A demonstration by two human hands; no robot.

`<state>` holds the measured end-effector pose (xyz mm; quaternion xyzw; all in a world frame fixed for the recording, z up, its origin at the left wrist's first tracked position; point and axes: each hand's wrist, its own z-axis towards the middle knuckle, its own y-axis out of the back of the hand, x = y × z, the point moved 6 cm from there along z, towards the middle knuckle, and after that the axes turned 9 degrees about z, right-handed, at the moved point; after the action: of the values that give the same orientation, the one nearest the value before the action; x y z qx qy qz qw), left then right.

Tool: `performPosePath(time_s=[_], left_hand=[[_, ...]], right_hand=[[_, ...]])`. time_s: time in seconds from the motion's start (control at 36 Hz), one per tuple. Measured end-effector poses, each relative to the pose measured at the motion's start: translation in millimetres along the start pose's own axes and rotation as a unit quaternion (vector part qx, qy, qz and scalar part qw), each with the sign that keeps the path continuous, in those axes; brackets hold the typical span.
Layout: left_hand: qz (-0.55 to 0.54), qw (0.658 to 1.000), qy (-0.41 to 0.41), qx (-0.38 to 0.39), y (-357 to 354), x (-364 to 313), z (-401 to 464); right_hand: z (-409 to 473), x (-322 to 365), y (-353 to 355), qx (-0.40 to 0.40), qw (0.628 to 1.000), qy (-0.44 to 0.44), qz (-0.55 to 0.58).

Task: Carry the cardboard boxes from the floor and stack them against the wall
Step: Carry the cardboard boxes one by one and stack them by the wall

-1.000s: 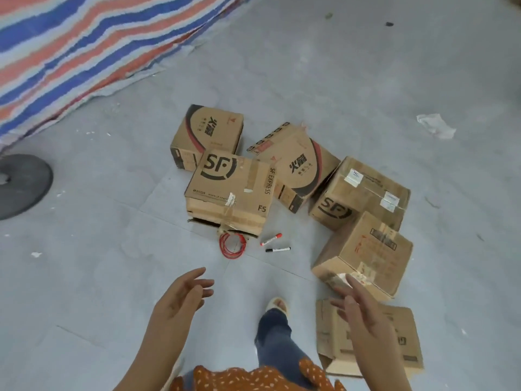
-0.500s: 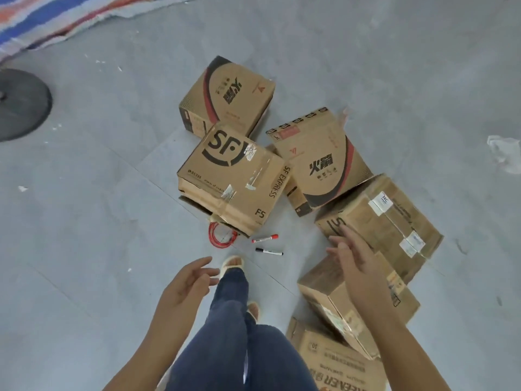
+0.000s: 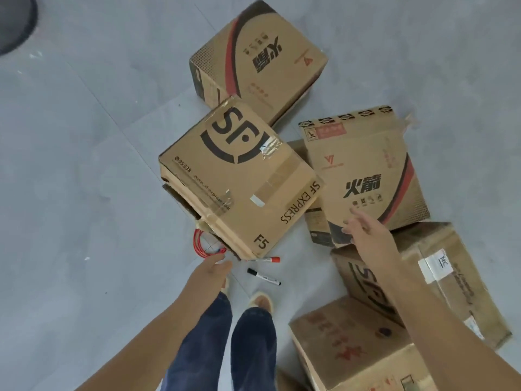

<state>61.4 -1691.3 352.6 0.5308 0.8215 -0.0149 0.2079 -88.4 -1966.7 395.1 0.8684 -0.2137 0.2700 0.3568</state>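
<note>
Several cardboard boxes lie scattered on the grey floor. An SF Express box point(image 3: 239, 176) sits tilted in the middle, one flap loose. Behind it stands a box with a red and black stripe point(image 3: 259, 60); a similar striped box point(image 3: 366, 176) leans to its right. Another SF box with white labels point(image 3: 439, 280) and a box with red print point(image 3: 352, 345) lie at the lower right. My left hand point(image 3: 210, 273) hovers open near the SF Express box's near corner. My right hand point(image 3: 366, 232) reaches open over the leaning striped box's lower edge. Neither hand holds anything.
A red wire coil point(image 3: 204, 245) pokes out from under the SF Express box. A red-capped marker point(image 3: 266, 259) and a black marker point(image 3: 263, 276) lie on the floor before my feet point(image 3: 260, 300). A dark round base point(image 3: 17, 21) sits at the top left.
I have stepped closer to the boxes and the view has tilted down. Both hands have moved forward, the right one from the near box towards the leaning striped box.
</note>
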Motion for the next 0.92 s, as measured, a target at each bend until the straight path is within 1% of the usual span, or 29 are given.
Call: performPosePath(time_s=[0.06,0.14,0.22,0.28,0.33,0.42,0.47,0.58,0.72,0.81,0.92], left_hand=[[-0.026,0.999,0.027,-0.012,-14,2,23],[-0.04,0.998,0.037,-0.029,-46,5,80],[-0.086,0.996,0.023,-0.024,-73,17,135],[-0.14,0.99,0.008,-0.025,-85,26,158],[-0.193,0.981,-0.009,-0.01,-96,33,176],[-0.242,0.97,-0.006,0.025,-111,37,188],[-0.275,0.961,0.011,0.035,-117,40,191],[-0.38,0.924,0.042,-0.012,-106,36,183],[-0.463,0.882,0.011,-0.085,-53,18,142],[-0.464,0.879,-0.03,-0.108,-19,5,107],[-0.455,0.88,-0.071,-0.118,14,-7,51]], right_hand=[[28,-3,-10,0.005,1.0,-0.002,-0.02],[101,-18,-43,0.026,0.993,0.047,-0.102],[166,-26,-68,0.01,0.99,0.096,-0.107],[196,-28,-83,0.01,0.986,0.131,-0.105],[218,-37,-94,0.031,0.988,0.122,-0.093],[235,-58,-99,0.034,0.996,0.057,-0.056],[236,-63,-99,0.024,0.998,0.047,-0.025],[223,-57,-99,0.054,0.998,0.029,0.021],[177,-14,-89,0.077,0.986,0.008,0.146],[147,15,-77,0.108,0.974,-0.007,0.2],[96,51,-62,0.156,0.963,-0.002,0.22]])
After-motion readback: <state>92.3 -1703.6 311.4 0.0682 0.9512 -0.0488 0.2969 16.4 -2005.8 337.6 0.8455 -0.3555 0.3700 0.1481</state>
